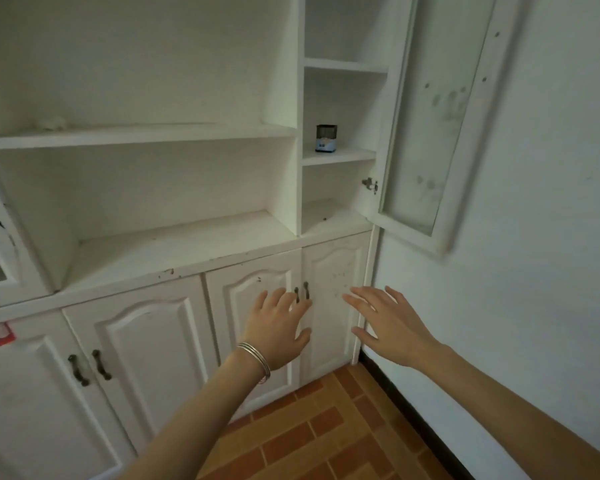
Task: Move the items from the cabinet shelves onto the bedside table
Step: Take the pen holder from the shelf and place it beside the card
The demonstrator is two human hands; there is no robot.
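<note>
A small box (326, 138), dark on top and pale blue below, stands on a shelf (338, 156) in the narrow right section of the white cabinet. A pale crumpled thing (51, 123) lies at the left of the wide upper shelf (142, 136). My left hand (278, 329), with silver bangles on the wrist, is held out with spread fingers in front of the lower doors. My right hand (390, 323) is likewise spread and holds nothing. Both hands are well below the box. The bedside table is not in view.
A glass-paned cabinet door (437, 126) stands swung open on the right, against the white wall. Closed lower doors with dark handles (302, 291) run along the bottom. Orange brick-pattern floor tiles (326, 431) lie below. A red tag (1, 335) sits at the left.
</note>
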